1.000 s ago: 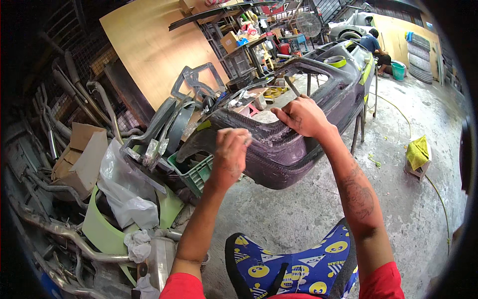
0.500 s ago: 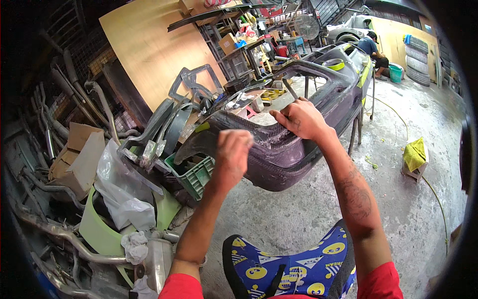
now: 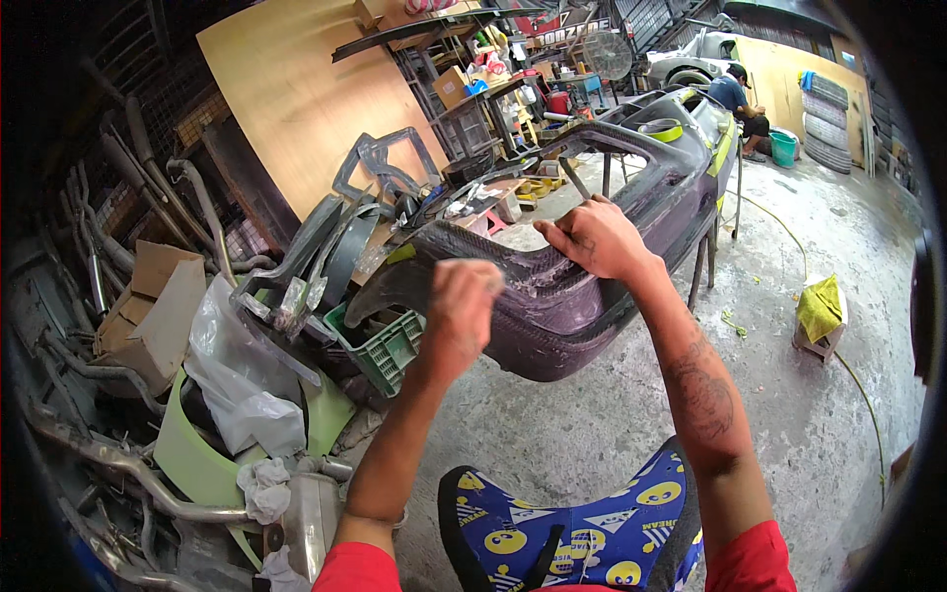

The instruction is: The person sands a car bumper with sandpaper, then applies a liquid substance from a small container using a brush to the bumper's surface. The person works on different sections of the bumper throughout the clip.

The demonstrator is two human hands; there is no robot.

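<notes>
Right of the green crate point(image 3: 392, 357), the dark bumper point(image 3: 552, 340) is still touched by the curled right hand point(image 3: 604, 237); the blurred left hand point(image 3: 461, 311) is kept curled. Neither grip's contents can be told; handling seems little changed.

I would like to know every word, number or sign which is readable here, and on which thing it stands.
Blue patterned cloth at the lap: readable lettering among yellow faces, wording withheld.
Sign at the back: large letters, wording withheld.
Small cardboard box in the background: any print too small to read.
</notes>
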